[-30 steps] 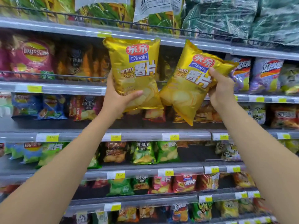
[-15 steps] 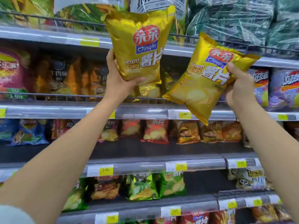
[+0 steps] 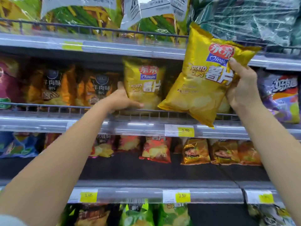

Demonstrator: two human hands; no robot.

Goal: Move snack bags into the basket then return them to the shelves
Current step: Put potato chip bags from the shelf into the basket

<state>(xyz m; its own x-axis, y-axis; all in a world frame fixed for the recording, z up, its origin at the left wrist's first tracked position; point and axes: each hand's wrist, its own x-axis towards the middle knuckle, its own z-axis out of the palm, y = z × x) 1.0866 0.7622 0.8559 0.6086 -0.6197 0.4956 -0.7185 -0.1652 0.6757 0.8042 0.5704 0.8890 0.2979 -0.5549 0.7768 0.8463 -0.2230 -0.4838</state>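
Two gold potato chip bags are in view. My left hand (image 3: pixel 121 100) grips the lower left edge of one gold bag (image 3: pixel 145 84), which stands upright inside the second shelf (image 3: pixel 48 123) behind its wire rail. My right hand (image 3: pixel 242 88) holds the other gold bag (image 3: pixel 205 79) by its right side, tilted, in front of the shelf and just right of the first bag. The basket is out of view.
Orange chip bags (image 3: pixel 96 88) stand left of the shelved bag and a purple bag (image 3: pixel 280 95) stands to the right. Large green bags (image 3: pixel 156 18) fill the top shelf. Red and brown bags (image 3: pixel 156 149) line the shelf below, with yellow price tags (image 3: pixel 185 130) on the rails.
My left hand moved its gold bag down and back into the second shelf. My right hand shifted its bag slightly right and closer to the shelf. The view tilted upward.
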